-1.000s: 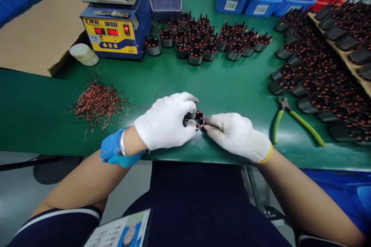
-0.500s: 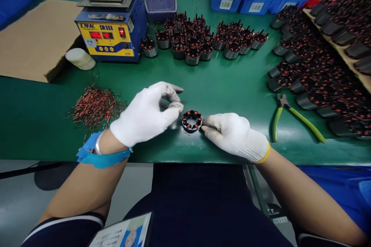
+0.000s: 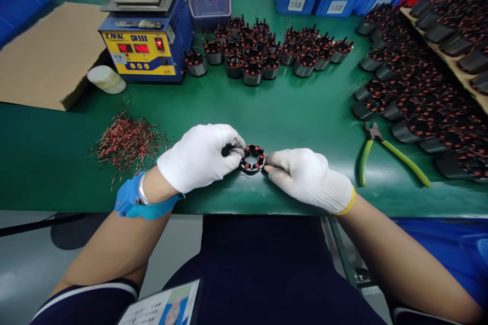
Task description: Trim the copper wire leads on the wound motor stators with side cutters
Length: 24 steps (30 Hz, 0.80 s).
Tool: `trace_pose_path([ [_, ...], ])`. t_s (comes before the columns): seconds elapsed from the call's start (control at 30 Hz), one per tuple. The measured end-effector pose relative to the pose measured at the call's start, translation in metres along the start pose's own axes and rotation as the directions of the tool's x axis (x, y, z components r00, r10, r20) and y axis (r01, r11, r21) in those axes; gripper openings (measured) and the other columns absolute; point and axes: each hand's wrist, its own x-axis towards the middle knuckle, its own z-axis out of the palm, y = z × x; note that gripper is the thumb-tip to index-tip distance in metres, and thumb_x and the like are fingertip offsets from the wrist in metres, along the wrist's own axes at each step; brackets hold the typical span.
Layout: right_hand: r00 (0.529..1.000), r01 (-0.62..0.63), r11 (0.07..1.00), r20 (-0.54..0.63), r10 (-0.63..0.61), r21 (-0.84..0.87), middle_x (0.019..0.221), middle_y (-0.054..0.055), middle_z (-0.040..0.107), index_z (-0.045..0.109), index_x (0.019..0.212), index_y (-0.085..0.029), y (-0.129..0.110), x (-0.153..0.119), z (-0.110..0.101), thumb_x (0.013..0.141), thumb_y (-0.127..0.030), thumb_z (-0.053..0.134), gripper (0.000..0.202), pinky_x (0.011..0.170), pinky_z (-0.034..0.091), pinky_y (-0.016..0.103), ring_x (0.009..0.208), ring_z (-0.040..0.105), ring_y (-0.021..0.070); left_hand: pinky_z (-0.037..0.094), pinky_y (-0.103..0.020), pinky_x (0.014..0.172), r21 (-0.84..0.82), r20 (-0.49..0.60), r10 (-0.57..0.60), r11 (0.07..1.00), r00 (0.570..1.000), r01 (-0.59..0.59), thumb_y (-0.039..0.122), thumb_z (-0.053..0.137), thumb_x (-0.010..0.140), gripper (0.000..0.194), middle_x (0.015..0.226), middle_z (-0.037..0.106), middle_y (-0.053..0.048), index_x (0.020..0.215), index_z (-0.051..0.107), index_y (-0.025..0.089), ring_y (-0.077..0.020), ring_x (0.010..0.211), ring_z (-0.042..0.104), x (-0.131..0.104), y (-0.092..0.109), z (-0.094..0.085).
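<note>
A ring-shaped motor stator (image 3: 253,168) with copper windings lies on the green table near its front edge, between my gloved hands. My right hand (image 3: 310,177) pinches its right side with thumb and forefinger. At the stator's left rim, my left hand (image 3: 204,156) has its fingertips pressed together; a thin wire seems to run from them over the stator, though the grip itself is too small to make out. A pile of short copper wire pieces (image 3: 127,141) lies left of my left hand.
Green-handled cutters (image 3: 365,160) lie right of my right hand. Rows of wound stators (image 3: 409,132) fill the right side, and a group (image 3: 252,73) stands at the back. A blue and yellow CM558 device (image 3: 143,53) stands back left, beside cardboard (image 3: 49,56). Bins (image 3: 297,2) line the back.
My left hand has moved down and right to the stator's left rim, and its fingers have closed. My right hand has stayed at the stator's right side.
</note>
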Motion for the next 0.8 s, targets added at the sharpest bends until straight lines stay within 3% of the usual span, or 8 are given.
trace_pose_path([
  [0.1, 1.0, -0.009, 1.0, 0.019, 0.009, 0.011, 0.077, -0.002, 0.068, 0.066, 0.089, -0.025, 0.0, 0.0, -0.001, 0.091, -0.035, 0.045, 0.023, 0.054, 0.026, 0.025, 0.064, 0.056, 0.0134, 0.048, -0.027, 0.063, -0.04, -0.035, -0.087, 0.996, 0.996, 0.086, 0.024, 0.056, 0.073, 0.014, 0.075, 0.071, 0.001, 0.079, 0.068, 0.02, -0.0154, 0.066, 0.063, 0.002, 0.003, 0.002],
  [0.2, 0.999, -0.023, 1.0, 0.042, 0.022, 0.015, 0.077, -0.002, 0.068, 0.066, 0.091, -0.025, 0.0, 0.0, -0.002, 0.092, -0.035, 0.044, 0.024, 0.054, 0.026, 0.025, 0.064, 0.057, 0.0138, 0.049, -0.028, 0.062, -0.214, -0.046, -0.241, 0.95, 0.969, 0.226, 0.024, 0.055, 0.074, 0.012, 0.069, 0.07, 0.0, 0.075, 0.065, 0.018, -0.0153, 0.062, 0.062, 0.008, -0.005, 0.003],
  [0.3, 0.999, -0.026, 1.0, 0.044, 0.026, 0.001, 0.074, -0.001, 0.066, 0.065, 0.087, -0.024, 0.0, -0.001, -0.002, 0.092, -0.035, 0.043, 0.025, 0.053, 0.025, 0.025, 0.063, 0.055, 0.0137, 0.052, -0.034, 0.071, -0.144, -0.299, -0.362, 0.932, 0.883, 0.333, 0.026, 0.054, 0.078, 0.014, 0.076, 0.07, -0.004, 0.079, 0.063, 0.016, -0.0197, 0.073, 0.066, 0.012, -0.018, 0.001],
  [0.37, 0.998, -0.024, 1.0, 0.052, 0.024, -0.003, 0.072, -0.001, 0.065, 0.063, 0.083, -0.023, 0.0, -0.001, -0.003, 0.092, -0.034, 0.042, 0.025, 0.052, 0.025, 0.025, 0.061, 0.054, 0.0133, 0.052, -0.037, 0.081, -0.066, -0.536, -0.28, 0.954, 0.796, 0.291, 0.028, 0.053, 0.081, 0.016, 0.092, 0.07, -0.008, 0.087, 0.062, 0.016, -0.0217, 0.086, 0.066, 0.01, -0.02, -0.001],
  [0.43, 0.998, -0.018, 1.0, 0.06, 0.018, 0.002, 0.072, -0.001, 0.065, 0.062, 0.082, -0.022, 0.0, -0.001, -0.003, 0.092, -0.034, 0.043, 0.025, 0.053, 0.025, 0.025, 0.06, 0.054, 0.0131, 0.05, -0.037, 0.091, -0.045, -0.591, -0.07, 0.998, 0.803, 0.054, 0.031, 0.055, 0.082, 0.022, 0.111, 0.066, -0.01, 0.098, 0.06, 0.016, -0.0218, 0.1, 0.064, 0.005, -0.013, 0.0],
  [0.53, 0.998, -0.017, 0.999, 0.062, 0.015, 0.03, 0.076, 0.0, 0.068, 0.063, 0.082, -0.022, 0.0, 0.0, -0.001, 0.091, -0.031, 0.043, 0.023, 0.055, 0.03, 0.024, 0.064, 0.059, 0.0141, 0.046, -0.038, 0.099, -0.044, -0.28, 0.286, 0.95, 0.917, -0.31, 0.041, 0.06, 0.082, 0.041, 0.124, 0.061, -0.013, 0.114, 0.057, 0.016, -0.0248, 0.116, 0.058, -0.003, 0.004, 0.01],
  [0.63, 0.995, -0.053, 0.998, 0.087, 0.05, 0.026, 0.079, 0.001, 0.07, 0.064, 0.083, -0.024, 0.002, 0.0, 0.002, 0.092, -0.033, 0.042, 0.025, 0.057, 0.036, 0.025, 0.069, 0.063, 0.0168, 0.048, -0.042, 0.092, 0.017, 0.015, 0.31, 0.95, 0.951, -0.311, 0.047, 0.055, 0.087, 0.05, 0.116, 0.065, -0.014, 0.124, 0.054, 0.013, -0.0281, 0.106, 0.062, -0.002, 0.011, 0.023],
  [0.8, 0.988, -0.082, 0.995, 0.134, 0.074, 0.049, 0.087, 0.003, 0.073, 0.067, 0.089, -0.025, 0.009, 0.002, 0.005, 0.091, -0.037, 0.04, 0.03, 0.063, 0.046, 0.029, 0.075, 0.068, 0.0211, 0.046, -0.039, 0.083, 0.033, 0.035, 0.348, 0.936, 0.937, -0.349, 0.055, 0.048, 0.09, 0.052, 0.103, 0.066, -0.01, 0.122, 0.055, 0.015, -0.0242, 0.092, 0.062, 0.003, 0.001, 0.029],
])
